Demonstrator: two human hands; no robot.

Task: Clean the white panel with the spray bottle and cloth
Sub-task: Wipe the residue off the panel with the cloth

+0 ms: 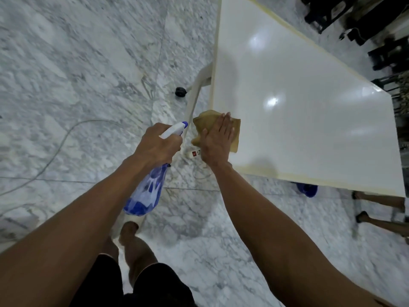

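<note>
A glossy white panel [298, 96] lies flat on a wheeled stand, filling the upper right of the head view. My right hand [218, 142] presses flat, fingers straight, on a tan cloth [204, 121] at the panel's near left corner; part of the cloth hangs past the edge. My left hand [158, 146] grips the neck of a blue translucent spray bottle [146, 191] with a white and blue nozzle, held beside the panel over the floor, nozzle pointing toward the cloth.
Marble floor [77, 74] all around. A white power strip [192, 153] and cable [55, 151] lie under the panel's corner. The stand's leg ends in a black caster [181, 92]. Another person's legs [380, 209] stand at the right. Dark furniture [376, 23] sits top right.
</note>
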